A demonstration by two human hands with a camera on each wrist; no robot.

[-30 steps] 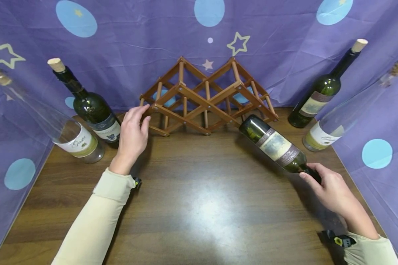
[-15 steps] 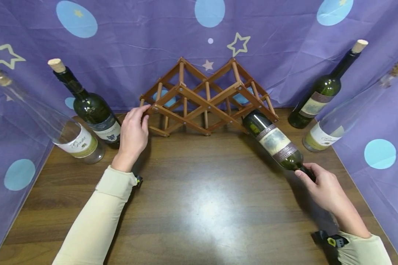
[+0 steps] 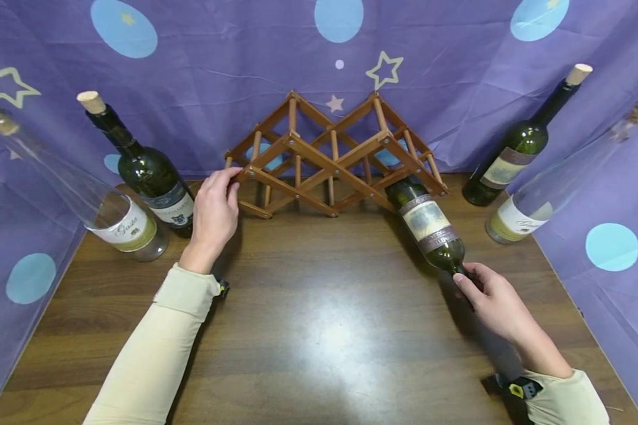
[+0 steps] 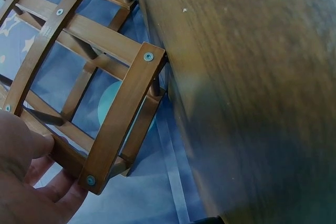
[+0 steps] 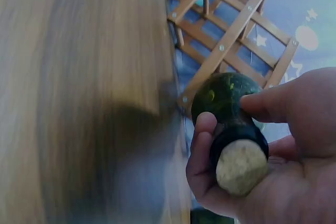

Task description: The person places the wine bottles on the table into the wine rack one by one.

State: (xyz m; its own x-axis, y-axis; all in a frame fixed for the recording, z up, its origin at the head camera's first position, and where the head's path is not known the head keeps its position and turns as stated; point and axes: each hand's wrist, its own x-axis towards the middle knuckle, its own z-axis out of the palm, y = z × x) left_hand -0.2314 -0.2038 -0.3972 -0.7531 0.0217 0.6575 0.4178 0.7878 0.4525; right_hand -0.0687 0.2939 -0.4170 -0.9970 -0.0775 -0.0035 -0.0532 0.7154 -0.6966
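Note:
A folding wooden wine rack (image 3: pixel 336 168) stands at the back of the table. My left hand (image 3: pixel 215 206) pinches its left end; in the left wrist view the thumb and fingers (image 4: pixel 58 187) lie on both sides of a slat. With my right hand (image 3: pixel 491 298) I grip the neck of a green wine bottle (image 3: pixel 430 224), tilted with its base inside the rack's right-hand opening. The rack's slats hide the tip of that base. Seen from the right wrist, the bottle's cork (image 5: pixel 241 167) points back toward the camera.
Left of the rack stand a dark corked bottle (image 3: pixel 151 177) and a clear bottle (image 3: pixel 119 224). On the right are another green bottle (image 3: pixel 510 159) and a clear one (image 3: pixel 526 212). A purple curtain (image 3: pixel 218 71) hangs behind the wooden table (image 3: pixel 276 354).
My right hand has moved left and swung the bottle straighter toward the rack. The bottle's base has gone from the rack's front into its right opening. My left hand has stayed on the rack.

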